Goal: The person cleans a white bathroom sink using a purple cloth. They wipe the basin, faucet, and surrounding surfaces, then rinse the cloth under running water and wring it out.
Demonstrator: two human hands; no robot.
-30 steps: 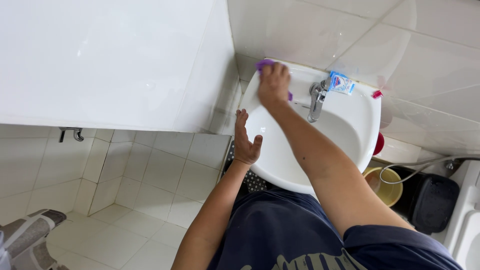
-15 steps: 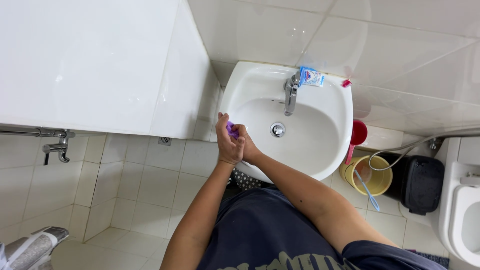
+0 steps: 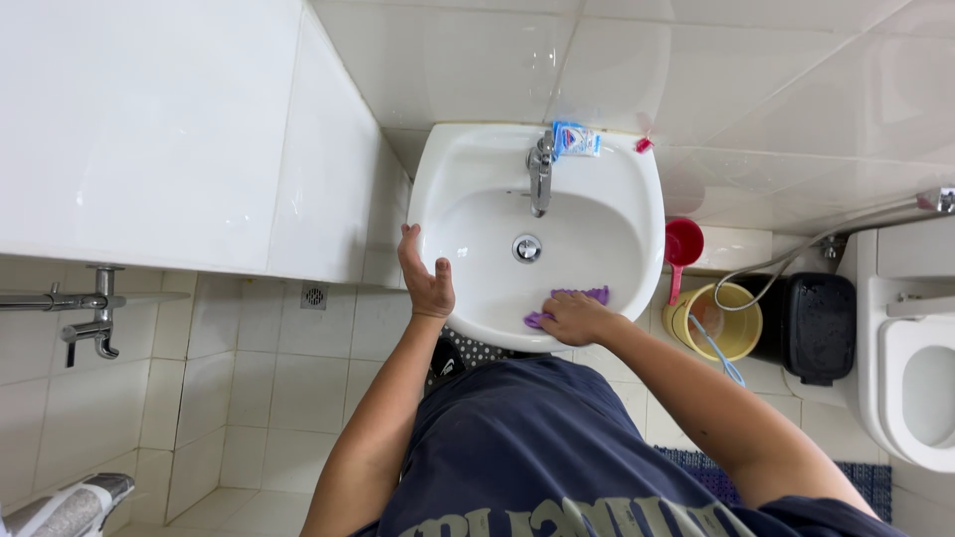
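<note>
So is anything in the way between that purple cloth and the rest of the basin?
Nothing visible is. The right hand presses the purple cloth on the near inside wall of the white basin. The bowl is bare up to the drain and tap. The left hand rests on the left rim, off to the side.

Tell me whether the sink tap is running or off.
Off, as far as shows: no stream falls from the tap and the basin around the drain holds no pooled water.

Red scoop, yellow bucket, toilet
</note>
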